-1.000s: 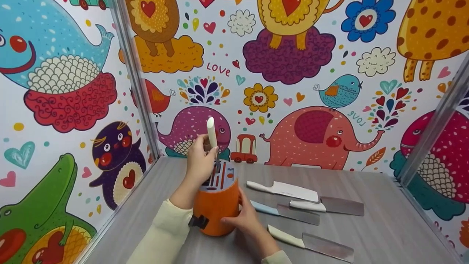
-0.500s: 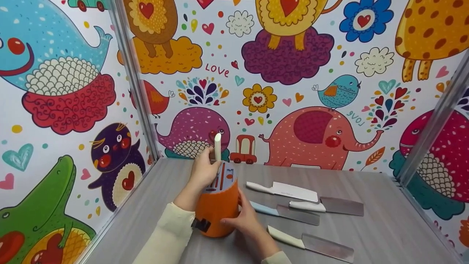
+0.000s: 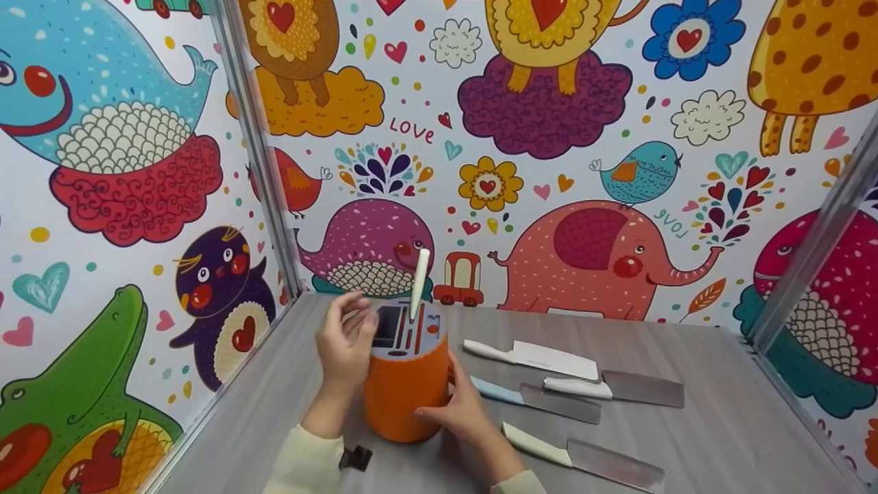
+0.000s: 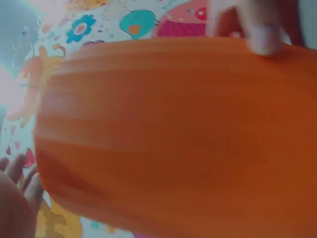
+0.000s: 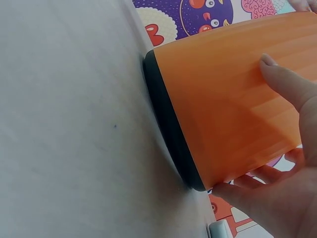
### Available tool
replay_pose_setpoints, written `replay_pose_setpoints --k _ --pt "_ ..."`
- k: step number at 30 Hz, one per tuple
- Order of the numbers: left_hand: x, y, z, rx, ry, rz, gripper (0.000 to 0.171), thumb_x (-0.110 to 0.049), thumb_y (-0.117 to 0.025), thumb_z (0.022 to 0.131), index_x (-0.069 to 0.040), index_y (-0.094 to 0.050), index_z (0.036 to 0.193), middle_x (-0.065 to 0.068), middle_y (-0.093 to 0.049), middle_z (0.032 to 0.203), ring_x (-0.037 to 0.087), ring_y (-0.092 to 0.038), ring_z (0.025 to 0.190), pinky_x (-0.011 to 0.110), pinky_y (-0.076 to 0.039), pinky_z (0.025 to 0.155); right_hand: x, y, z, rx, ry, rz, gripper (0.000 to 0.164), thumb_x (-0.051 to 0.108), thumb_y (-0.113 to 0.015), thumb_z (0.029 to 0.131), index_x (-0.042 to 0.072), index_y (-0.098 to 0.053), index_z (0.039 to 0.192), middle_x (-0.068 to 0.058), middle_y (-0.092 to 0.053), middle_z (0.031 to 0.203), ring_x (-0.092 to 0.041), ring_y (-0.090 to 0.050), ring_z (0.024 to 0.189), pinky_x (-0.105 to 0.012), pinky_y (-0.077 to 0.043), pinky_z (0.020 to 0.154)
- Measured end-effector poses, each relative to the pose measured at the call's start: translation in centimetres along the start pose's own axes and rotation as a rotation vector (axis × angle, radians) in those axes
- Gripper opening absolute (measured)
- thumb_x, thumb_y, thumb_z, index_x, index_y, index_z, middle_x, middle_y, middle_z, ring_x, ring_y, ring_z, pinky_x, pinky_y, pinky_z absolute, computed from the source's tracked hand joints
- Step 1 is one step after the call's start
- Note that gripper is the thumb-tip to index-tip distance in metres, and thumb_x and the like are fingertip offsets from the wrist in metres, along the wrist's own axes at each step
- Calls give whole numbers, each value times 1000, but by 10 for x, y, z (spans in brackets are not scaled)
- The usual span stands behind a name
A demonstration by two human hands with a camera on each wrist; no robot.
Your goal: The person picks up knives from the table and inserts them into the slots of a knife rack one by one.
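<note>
An orange knife block point(image 3: 407, 391) with a grey slotted top stands upright on the table. A cream-handled knife point(image 3: 419, 283) stands in one of its slots, slightly tilted, the blade hidden inside. My left hand point(image 3: 348, 343) is beside the block's top left, fingers loosely bent and holding nothing. On the block's right side my right hand point(image 3: 466, 409) grips it, thumb across the front and the other fingers behind. The right wrist view shows that thumb point(image 5: 285, 82) on the orange wall, above the block's dark base point(image 5: 171, 124). In the left wrist view the orange wall point(image 4: 173, 134) fills most of the picture.
Right of the block lie a white cleaver point(image 3: 554, 359), a grey-bladed cleaver with a white handle point(image 3: 577, 387), a blue-handled one point(image 3: 497, 390) and a cream-handled one point(image 3: 535, 444). Cartoon-printed panels with metal posts point(image 3: 264, 151) bound the grey table point(image 3: 274, 384) behind and at the sides.
The cream-handled knife went down into the block's slot. My left hand then let go of its handle and drew away to the left. My right hand stayed on the block.
</note>
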State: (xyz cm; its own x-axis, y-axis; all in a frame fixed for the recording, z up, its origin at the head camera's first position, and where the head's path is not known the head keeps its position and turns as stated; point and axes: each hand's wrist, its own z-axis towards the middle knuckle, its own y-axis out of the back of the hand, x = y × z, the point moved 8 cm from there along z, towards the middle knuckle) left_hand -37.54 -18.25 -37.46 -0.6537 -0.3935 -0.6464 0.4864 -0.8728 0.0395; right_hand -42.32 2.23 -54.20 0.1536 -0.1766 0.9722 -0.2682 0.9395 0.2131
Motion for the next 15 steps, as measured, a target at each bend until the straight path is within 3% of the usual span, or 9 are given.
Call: replay_pose_setpoints --k 2,6,10,15 --pt "15 5 -13 18 -3 -2 56 -7 -72 82 -2 -51 134 14 -60 128 26 -57 122 36 -48 105 0 0 0 3 7 1 115 46 -92 63 43 -21 153 4 -41 153 -27 -36 142 -65 -22 118" --pt "58 -1 -37 192 104 -44 93 -37 -80 80 -13 -28 153 11 -38 155 27 -38 143 51 -35 115 -2 1 -1 3 23 20 114 44 -92 64 42 -21 153 3 -40 154 -27 -36 142 -62 -24 119" --pt "87 -11 -54 335 201 -97 114 -60 -79 72 -25 -13 159 9 -26 163 32 -33 146 58 -30 116 -4 3 0 -10 23 33 115 43 -92 63 43 -22 153 2 -39 155 -27 -35 143 -59 -28 118" --pt "97 -16 -64 394 224 -125 114 -39 -87 72 -27 -13 158 0 -38 157 20 -45 138 39 -38 115 0 -1 0 2 51 33 111 42 -91 66 44 -21 153 2 -38 156 -28 -35 143 -59 -30 117"
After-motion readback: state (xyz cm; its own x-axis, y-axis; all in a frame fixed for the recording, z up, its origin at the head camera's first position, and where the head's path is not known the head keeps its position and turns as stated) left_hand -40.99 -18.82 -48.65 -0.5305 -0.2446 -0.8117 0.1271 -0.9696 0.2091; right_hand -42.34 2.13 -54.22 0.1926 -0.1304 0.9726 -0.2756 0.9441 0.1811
